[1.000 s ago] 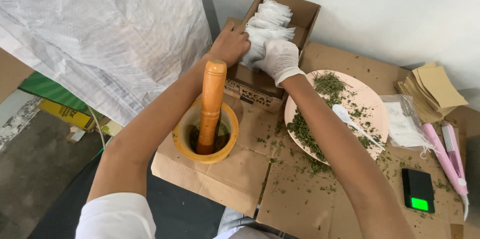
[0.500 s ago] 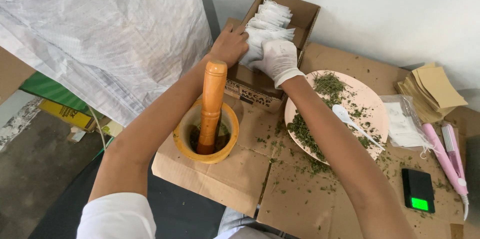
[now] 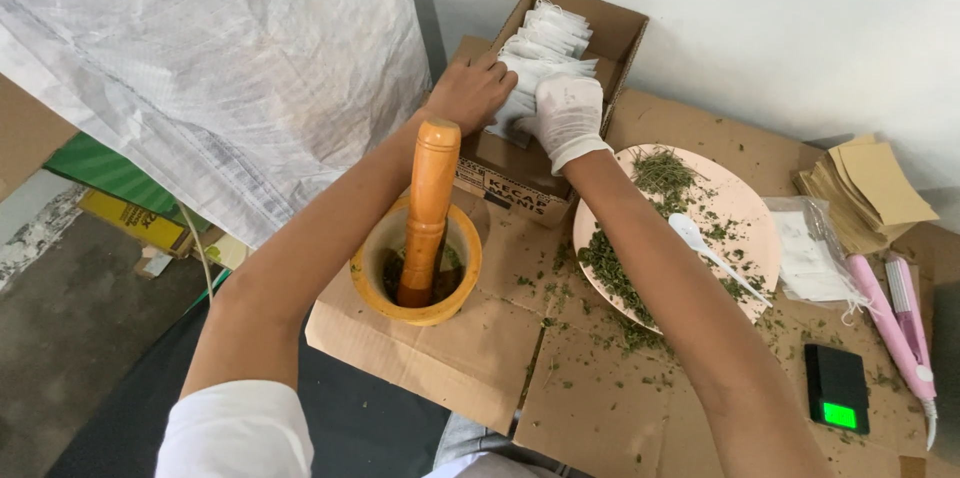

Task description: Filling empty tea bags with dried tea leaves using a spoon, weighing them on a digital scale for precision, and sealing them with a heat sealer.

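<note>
Reaching into the open cardboard box [image 3: 610,33] at about 12 o'clock on the work surface, both hands are on the stack of white sachets [image 3: 545,58]. Left hand [image 3: 468,93], bare, fingers curled against the near-left end of the stack; right hand [image 3: 567,118], in a white glove, pressed over the near end. Whether either hand is actually gripping a sachet or only resting on the stack cannot be told. Step in hand looks like sorting or picking a sachet from the pack; the next move would call for pinching a single one free without dragging its neighbours. Stack's long axis runs roughly 7 to 1 o'clock, along the box, sachets standing on edge. Wooden mortar [image 3: 420,263] with pestle [image 3: 428,208] leaning upright sits at 7 o'clock of the box; pink plate [image 3: 745,208] of dried herb at 4 o'clock.
</note>
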